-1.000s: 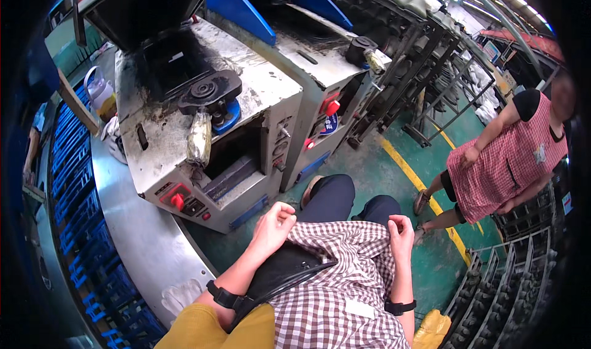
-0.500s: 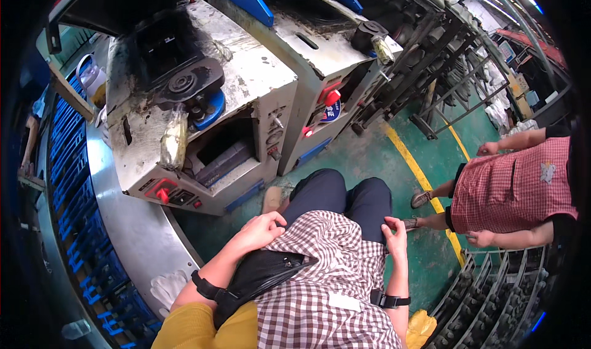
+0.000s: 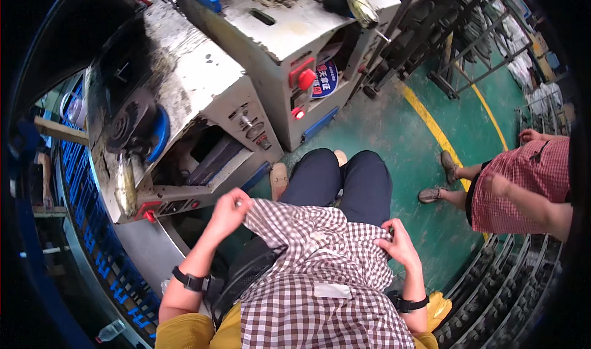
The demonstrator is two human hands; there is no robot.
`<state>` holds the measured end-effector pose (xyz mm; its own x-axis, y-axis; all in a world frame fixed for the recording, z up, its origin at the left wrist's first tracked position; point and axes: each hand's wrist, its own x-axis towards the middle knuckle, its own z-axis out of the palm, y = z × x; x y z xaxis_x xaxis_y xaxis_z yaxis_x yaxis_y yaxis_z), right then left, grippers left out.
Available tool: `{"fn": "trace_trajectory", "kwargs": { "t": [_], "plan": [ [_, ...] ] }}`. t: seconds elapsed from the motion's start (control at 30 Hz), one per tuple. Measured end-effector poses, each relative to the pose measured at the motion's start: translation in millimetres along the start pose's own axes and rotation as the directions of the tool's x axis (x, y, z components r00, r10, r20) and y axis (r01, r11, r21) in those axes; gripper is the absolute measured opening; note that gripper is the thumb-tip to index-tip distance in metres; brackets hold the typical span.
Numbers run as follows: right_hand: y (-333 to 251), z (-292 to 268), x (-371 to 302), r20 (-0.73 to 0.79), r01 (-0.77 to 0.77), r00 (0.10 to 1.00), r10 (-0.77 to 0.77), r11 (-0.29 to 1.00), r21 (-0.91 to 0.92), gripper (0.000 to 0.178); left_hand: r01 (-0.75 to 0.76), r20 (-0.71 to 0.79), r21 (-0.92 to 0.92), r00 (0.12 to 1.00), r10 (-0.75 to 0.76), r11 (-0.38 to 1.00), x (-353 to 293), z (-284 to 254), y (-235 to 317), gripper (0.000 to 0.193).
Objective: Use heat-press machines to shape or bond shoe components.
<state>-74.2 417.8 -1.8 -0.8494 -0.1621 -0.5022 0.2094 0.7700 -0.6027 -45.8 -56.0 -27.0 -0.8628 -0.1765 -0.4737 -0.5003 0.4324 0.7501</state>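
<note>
Holding: left hand [image 3: 229, 208] pinches the upper left corner of a brown-and-white checked cloth [image 3: 320, 269] over the lap; right hand [image 3: 400, 245] grips its right edge, fingers closed on the fabric.
Handling: probably light, soft and floppy, not fragile; best taken at corners or hems, as now.
Labels: pale rectangular tag [image 3: 332, 290] sewn near the cloth's middle; round blue sticker [image 3: 324, 78] and red knob [image 3: 306, 78] on the far grey machine [image 3: 277, 35].
Nearby: another person's red checked skirt [image 3: 523, 183] at right.

I wear a brown-and-white checked apron [image 3: 320, 287] over a yellow short-sleeved top [image 3: 184, 335] and dark navy trousers [image 3: 341, 186]. Each wrist carries a black watch [image 3: 192, 281]. Beige shoes [image 3: 279, 178] are on my feet.
</note>
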Motion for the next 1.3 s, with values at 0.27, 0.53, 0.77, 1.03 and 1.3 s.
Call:
{"fn": "trace_trajectory", "kwargs": {
  "t": [0.27, 0.53, 0.77, 1.03, 1.3],
  "plan": [
    [54, -4, 9, -0.423, -0.094, 0.882, 0.206, 0.958, 0.270, 0.012, -0.144, 0.693, -0.217, 0.674, 0.257, 0.965, -20, -17, 120, 0.028],
    [68, 29, 19, -0.414, -0.050, 0.873, 0.259, 0.890, 0.454, 0.011, -0.088, 0.558, -0.182, 0.811, 0.177, 0.979, -42, 15, 100, 0.022],
    [82, 35, 30, -0.376, -0.063, 0.871, 0.318, 0.829, 0.556, 0.013, 0.051, 0.620, -0.053, 0.784, -0.007, 0.997, -24, 34, 60, 0.042],
    [84, 15, 72, -0.347, 0.025, 0.911, 0.222, 0.812, 0.583, 0.013, 0.287, 0.820, 0.020, 0.544, -0.180, 0.958, 23, 75, 67, 0.050],
    [63, 8, 131, -0.343, 0.127, 0.936, 0.079, 0.832, 0.540, 0.021, 0.187, 0.806, 0.095, 0.562, -0.186, 0.978, -226, -377, -22, 0.053]
  ]
}}
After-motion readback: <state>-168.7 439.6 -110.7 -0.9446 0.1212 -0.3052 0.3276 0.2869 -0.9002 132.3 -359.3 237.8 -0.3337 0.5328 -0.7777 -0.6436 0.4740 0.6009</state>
